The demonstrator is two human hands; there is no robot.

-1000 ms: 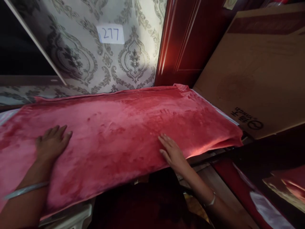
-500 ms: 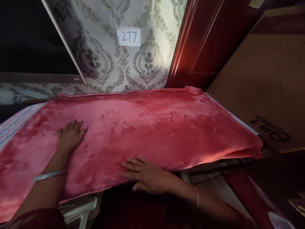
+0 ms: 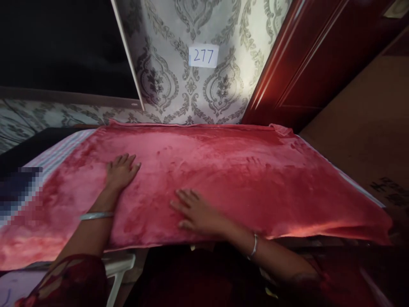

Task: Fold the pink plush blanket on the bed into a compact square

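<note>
Since earlier frame, right hand [image 3: 200,213] is moved farther inward from front edge of red cloth [image 3: 255,187]; left hand [image 3: 120,174] keeps about same place on it. Both hands palm down, gripping nothing. Left fingers extended, slightly apart, pointing away from body; right fingers spread, pointing left and away, forearm slanting from lower right. Red cloth lies spread over striped cloth [image 3: 70,147], below wall.

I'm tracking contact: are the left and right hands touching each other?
Apart. The head view shows red cloth between the left hand and right hand.
</note>
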